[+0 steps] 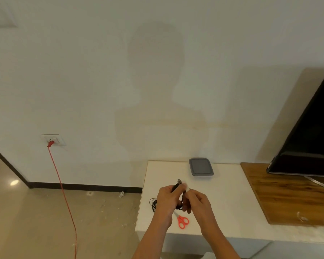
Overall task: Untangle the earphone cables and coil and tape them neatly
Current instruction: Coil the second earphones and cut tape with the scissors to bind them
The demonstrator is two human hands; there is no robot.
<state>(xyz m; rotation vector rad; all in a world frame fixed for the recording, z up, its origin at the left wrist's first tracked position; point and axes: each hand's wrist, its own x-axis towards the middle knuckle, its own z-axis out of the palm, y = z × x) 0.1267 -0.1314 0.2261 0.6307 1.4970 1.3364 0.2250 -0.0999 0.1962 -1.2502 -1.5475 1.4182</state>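
Both hands meet above the white worktop (223, 202). The left hand (166, 200) grips a coiled black earphone cable (176, 186), and the right hand (198, 203) pinches a white tape strip (185, 185) against it. Red scissors (182, 221) lie at 6 o'clock below them, a loose black cable (153, 202) at 9 o'clock, and a grey lidded box (200, 166) at 12.

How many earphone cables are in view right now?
2. One coiled cable is gripped by the left hand and right hand; one loose cable lies on the white table, left of the left hand. More may hide behind the hands.
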